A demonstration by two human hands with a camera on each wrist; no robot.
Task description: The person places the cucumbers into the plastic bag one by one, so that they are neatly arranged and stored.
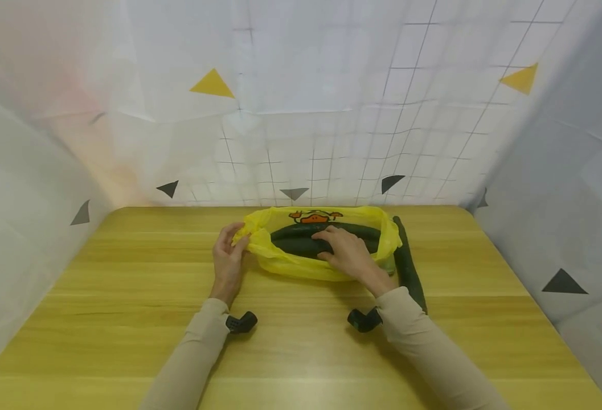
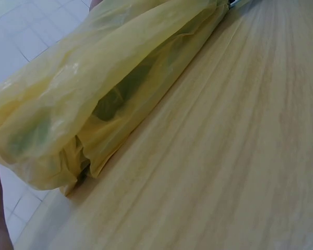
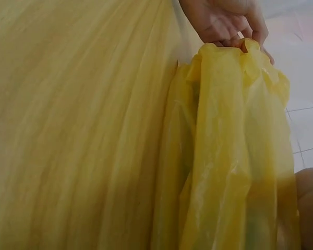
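A yellow plastic bag [image 1: 301, 269] lies on its side along the table, its mouth spread upward. Inside it, two long dark green cucumbers rest side by side, the rear one [image 1: 357, 229] behind the front one [image 1: 295, 246]. My left hand [image 1: 227, 259] pinches the bag's gathered left end, as the right wrist view also shows. Reaching in over the near rim, my right hand [image 1: 349, 253] holds the front cucumber, fingers over its top and thumb on the near side. In the right wrist view, the bag [image 3: 224, 130] hides most of that hand.
Another long dark green cucumber [image 1: 408, 267] lies on the wooden table [image 1: 101, 307] just right of the bag, beside my right forearm. Small black wrist cameras [image 1: 364, 320] jut inward from both sleeves. White sheeting [image 1: 290, 154] stands behind the table and at both sides.
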